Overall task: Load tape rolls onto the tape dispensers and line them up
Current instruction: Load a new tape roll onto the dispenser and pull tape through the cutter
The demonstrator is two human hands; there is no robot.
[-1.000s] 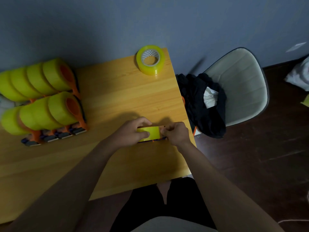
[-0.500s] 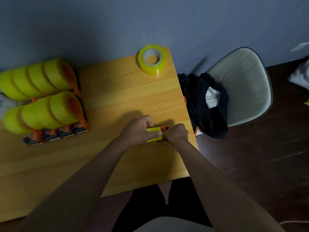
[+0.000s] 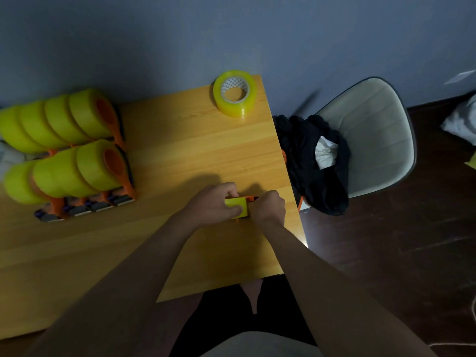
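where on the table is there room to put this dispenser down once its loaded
Bare wood lies between the loaded dispensers and the loose roll, and along the table edge nearest the person. The left side is crowded.

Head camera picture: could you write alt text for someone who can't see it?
Both hands, left hand and right hand, grip a yellow tape roll on an orange dispenser over a wooden table. Loaded dispensers line its left side; a spare roll lies at the far edge.

We hold a tape roll on a dispenser at the table's right edge.
Our left hand (image 3: pixel 213 204) grips the yellow tape roll (image 3: pixel 238 206); our right hand (image 3: pixel 270 206) grips the orange dispenser (image 3: pixel 250 198); a spare roll (image 3: pixel 235 92) sits at the table's (image 3: pixel 180 150) far right corner.
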